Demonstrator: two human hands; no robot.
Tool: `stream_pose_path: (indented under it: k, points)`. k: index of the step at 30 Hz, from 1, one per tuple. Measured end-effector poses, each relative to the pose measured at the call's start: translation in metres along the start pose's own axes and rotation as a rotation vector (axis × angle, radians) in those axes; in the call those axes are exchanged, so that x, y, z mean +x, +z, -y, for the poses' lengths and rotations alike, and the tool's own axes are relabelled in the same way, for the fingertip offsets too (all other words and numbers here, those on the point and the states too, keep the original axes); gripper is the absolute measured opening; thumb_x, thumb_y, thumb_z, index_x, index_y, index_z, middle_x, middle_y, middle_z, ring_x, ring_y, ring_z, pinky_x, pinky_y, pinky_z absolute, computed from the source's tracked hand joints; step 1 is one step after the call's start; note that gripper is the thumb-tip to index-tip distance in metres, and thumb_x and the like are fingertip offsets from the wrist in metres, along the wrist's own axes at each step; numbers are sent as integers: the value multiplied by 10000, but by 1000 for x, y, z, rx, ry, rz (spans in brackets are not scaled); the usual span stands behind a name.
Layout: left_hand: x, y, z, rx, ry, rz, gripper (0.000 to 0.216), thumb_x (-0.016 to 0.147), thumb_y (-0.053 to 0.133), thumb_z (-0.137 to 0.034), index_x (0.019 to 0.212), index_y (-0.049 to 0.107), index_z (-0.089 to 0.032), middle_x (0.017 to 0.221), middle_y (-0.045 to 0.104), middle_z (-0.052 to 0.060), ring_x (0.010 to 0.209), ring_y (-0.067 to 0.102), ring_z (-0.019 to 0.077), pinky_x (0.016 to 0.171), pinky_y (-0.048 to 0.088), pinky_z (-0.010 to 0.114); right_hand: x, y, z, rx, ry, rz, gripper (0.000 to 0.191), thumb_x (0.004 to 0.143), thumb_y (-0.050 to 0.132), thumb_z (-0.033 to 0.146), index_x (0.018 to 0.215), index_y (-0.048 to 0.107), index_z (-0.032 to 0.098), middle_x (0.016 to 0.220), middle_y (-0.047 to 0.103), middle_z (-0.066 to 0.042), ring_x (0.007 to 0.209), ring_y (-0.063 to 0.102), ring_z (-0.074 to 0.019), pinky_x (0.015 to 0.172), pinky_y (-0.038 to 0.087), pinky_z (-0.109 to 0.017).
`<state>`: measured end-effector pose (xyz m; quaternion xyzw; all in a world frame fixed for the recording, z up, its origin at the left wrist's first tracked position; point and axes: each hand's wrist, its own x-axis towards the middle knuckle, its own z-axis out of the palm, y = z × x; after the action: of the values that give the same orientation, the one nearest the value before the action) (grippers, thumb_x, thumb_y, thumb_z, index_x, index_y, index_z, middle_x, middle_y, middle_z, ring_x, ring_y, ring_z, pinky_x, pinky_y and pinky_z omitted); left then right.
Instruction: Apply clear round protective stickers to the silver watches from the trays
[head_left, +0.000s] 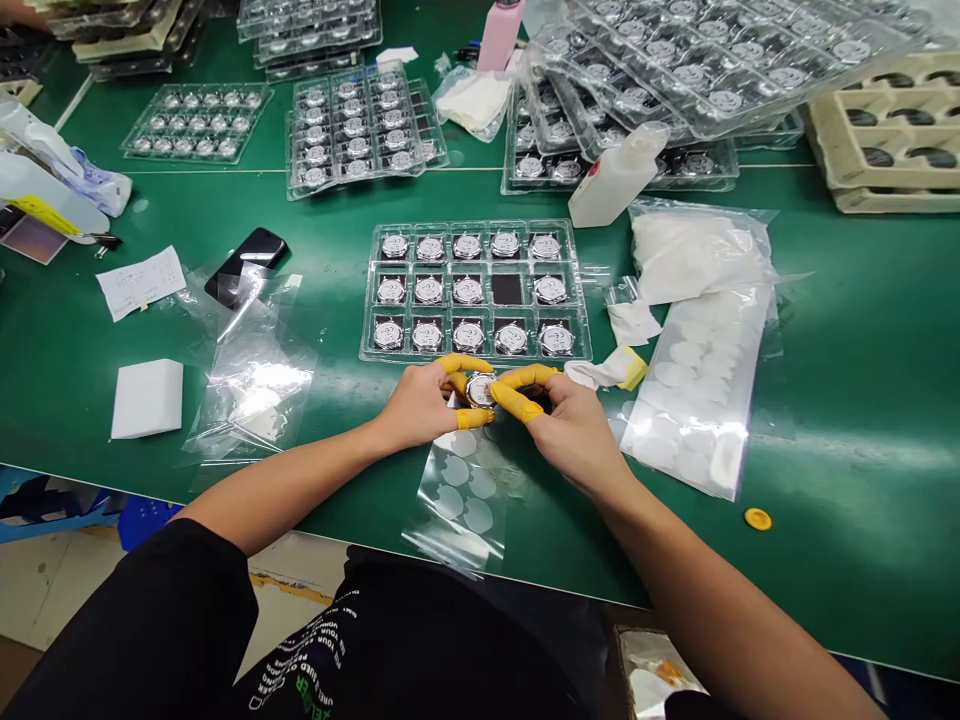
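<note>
Both my hands meet over the green work table, holding a round silver watch case [480, 390] between them. My left hand [414, 405] and my right hand [564, 425] wear yellow finger cots and pinch its edges. Just behind them lies a clear plastic blister tray [476, 227] with several watch cases in rows, and one compartment [507, 289] is bare. Under my hands, a clear film strip [457, 500] carries round translucent stickers. A longer sticker sheet [694, 390] lies to the right of my right hand.
A white foam block [147, 399], a loose plastic bag [255, 370], a black phone [246, 266] and a paper note [141, 283] lie to the left. Further trays are stacked at the back, with a white squeeze bottle [619, 175] among them. The table's near edge runs below my forearms.
</note>
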<state>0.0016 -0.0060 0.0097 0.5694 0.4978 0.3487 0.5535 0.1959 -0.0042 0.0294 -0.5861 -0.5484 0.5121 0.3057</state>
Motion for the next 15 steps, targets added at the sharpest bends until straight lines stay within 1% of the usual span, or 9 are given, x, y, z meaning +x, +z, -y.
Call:
stream_pose_path:
  k: [4,9,15]
  points:
    - [0,-1,-1,13,-3,0,598,668,880,-285,1229,698,-194,801,695,8,712,622,134,740,543,298,1,0,-1,0,-11,1,397,733,775,563,909,740,209,973,752,-86,857,656,-232,849,528,-440]
    - [0,-1,-4,17,-5,7,576,662,880,-276,1206,708,-197,781,682,-6,701,609,122,739,530,285,2,0,-3,-39,-28,-7,405,741,767,574,921,743,212,982,746,-89,877,654,-238,880,525,-455]
    - [0,0,-4,9,-24,2,587,662,877,-277,1216,701,-195,781,664,-11,702,603,120,733,513,284,2,0,-2,-36,-27,-1,392,745,754,561,917,740,209,972,749,-88,873,654,-239,880,524,-460]
